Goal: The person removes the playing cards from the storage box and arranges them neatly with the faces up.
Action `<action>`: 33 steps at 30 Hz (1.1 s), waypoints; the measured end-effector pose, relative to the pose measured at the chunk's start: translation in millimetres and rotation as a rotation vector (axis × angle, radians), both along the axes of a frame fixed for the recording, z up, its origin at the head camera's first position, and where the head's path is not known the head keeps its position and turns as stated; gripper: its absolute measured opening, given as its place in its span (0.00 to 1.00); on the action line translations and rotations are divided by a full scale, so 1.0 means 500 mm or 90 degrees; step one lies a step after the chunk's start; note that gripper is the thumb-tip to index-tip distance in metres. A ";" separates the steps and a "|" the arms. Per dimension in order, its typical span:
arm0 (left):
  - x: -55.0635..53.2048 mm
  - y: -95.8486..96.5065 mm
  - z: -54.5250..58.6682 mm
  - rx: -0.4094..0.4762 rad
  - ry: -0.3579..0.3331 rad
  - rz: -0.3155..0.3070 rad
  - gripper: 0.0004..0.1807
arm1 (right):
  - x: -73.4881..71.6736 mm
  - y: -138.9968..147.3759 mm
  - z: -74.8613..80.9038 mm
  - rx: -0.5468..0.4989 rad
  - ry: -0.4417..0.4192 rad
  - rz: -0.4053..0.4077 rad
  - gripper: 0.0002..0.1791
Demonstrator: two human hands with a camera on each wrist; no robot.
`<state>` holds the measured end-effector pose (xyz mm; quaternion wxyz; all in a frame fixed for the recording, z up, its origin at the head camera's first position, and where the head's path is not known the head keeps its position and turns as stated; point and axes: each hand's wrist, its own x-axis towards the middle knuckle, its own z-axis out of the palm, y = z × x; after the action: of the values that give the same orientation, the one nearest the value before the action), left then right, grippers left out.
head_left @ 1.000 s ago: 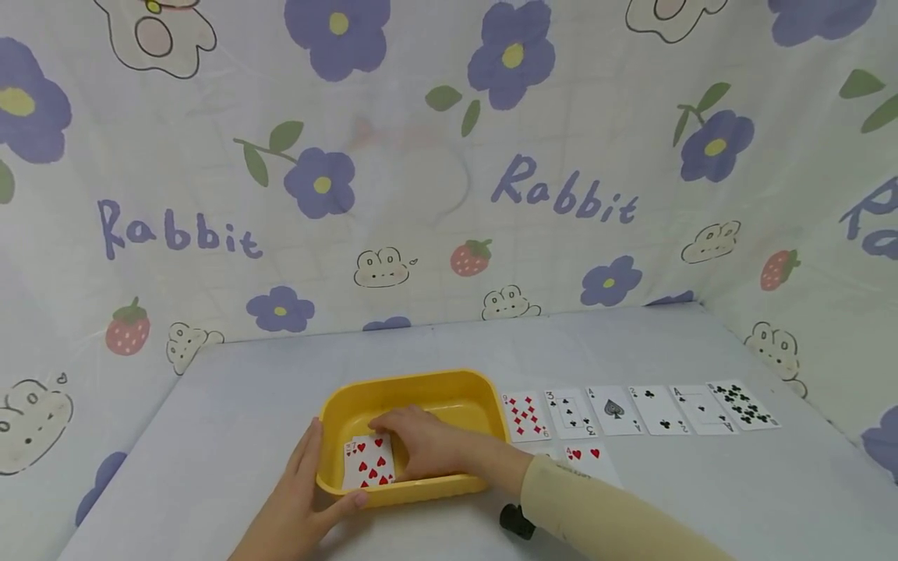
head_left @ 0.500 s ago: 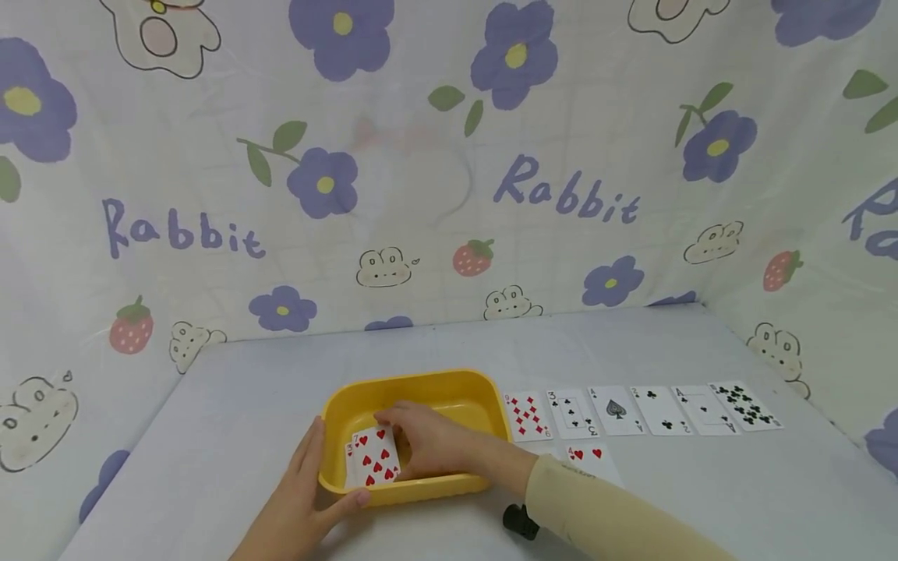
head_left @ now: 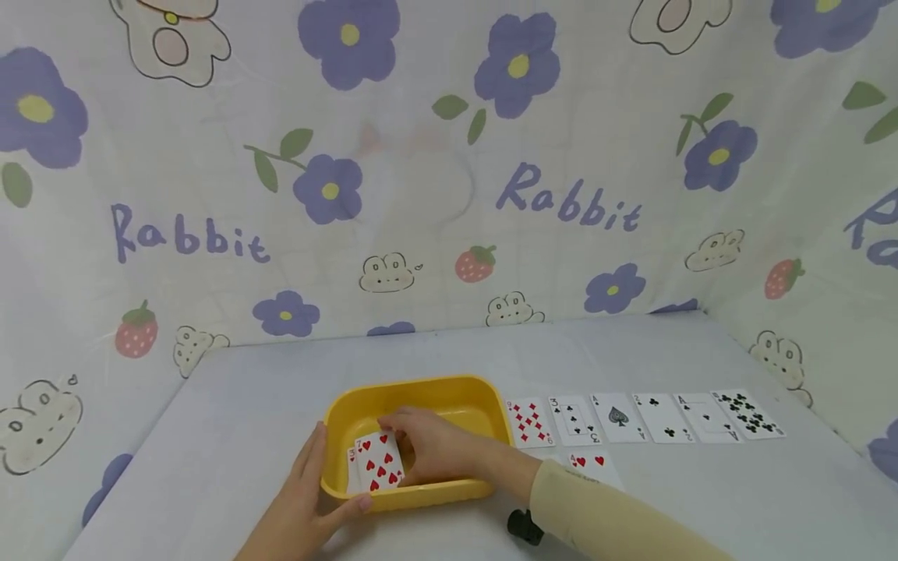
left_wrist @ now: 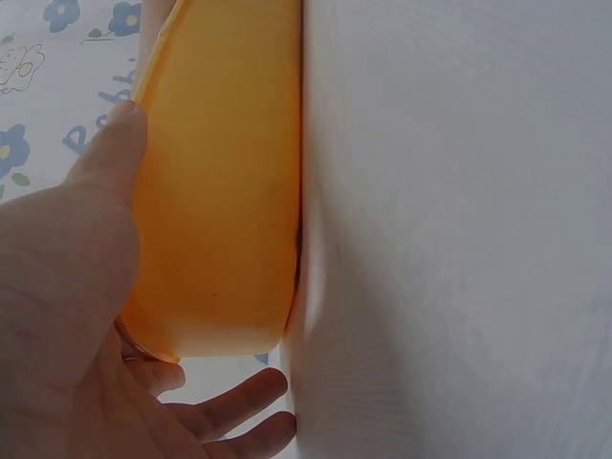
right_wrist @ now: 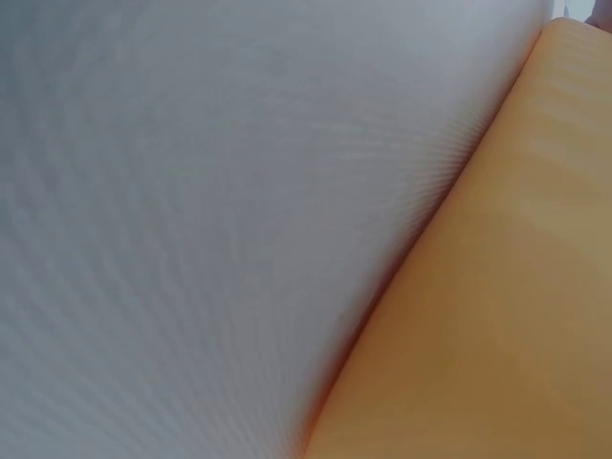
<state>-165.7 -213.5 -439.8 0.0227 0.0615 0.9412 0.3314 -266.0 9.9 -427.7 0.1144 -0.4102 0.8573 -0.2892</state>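
The yellow plastic tray (head_left: 414, 386) stands on the table in the head view. My left hand (head_left: 298, 499) holds its near left corner, thumb at the front rim and fingers along the left side; the left wrist view shows this hand (left_wrist: 57, 277) against the tray's outer wall (left_wrist: 215, 191). Inside the tray, my right hand (head_left: 438, 450) pinches the seven of hearts (head_left: 379, 463) by its right edge, thumb near and fingers far. Beneath it, another card (head_left: 352, 477) shows only its left strip. The right wrist view shows just the tray's outside (right_wrist: 478, 316) and the tablecloth.
Right of the tray, a row of face-up cards runs from the nine of diamonds (head_left: 529, 423) to a club card (head_left: 748, 414) at the far end. A four of hearts (head_left: 589, 463) lies partly under my right sleeve (head_left: 603, 514). A small black object (head_left: 524, 527) sits near the sleeve.
The seven of hearts has slid a little to the right in my right hand, uncovering the left strip of the card below. My left hand keeps its place on the tray.
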 end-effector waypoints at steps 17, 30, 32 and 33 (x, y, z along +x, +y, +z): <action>0.004 0.005 0.012 -0.008 -0.019 0.015 0.69 | 0.008 0.013 0.019 -0.041 0.015 -0.033 0.48; 0.006 0.000 0.007 0.003 0.005 0.006 0.68 | 0.057 0.242 0.140 -0.153 0.073 -0.058 0.50; 0.006 -0.002 0.007 0.004 0.006 0.005 0.68 | 0.078 0.288 0.145 -0.127 0.066 -0.069 0.50; 0.006 -0.003 0.007 0.002 0.005 0.005 0.68 | 0.089 0.310 0.147 -0.104 0.061 -0.082 0.51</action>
<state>-162.8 -214.7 -436.6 0.0175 0.0593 0.9410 0.3328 -221.3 165.0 -354.2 0.0210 -0.3758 0.8598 -0.3451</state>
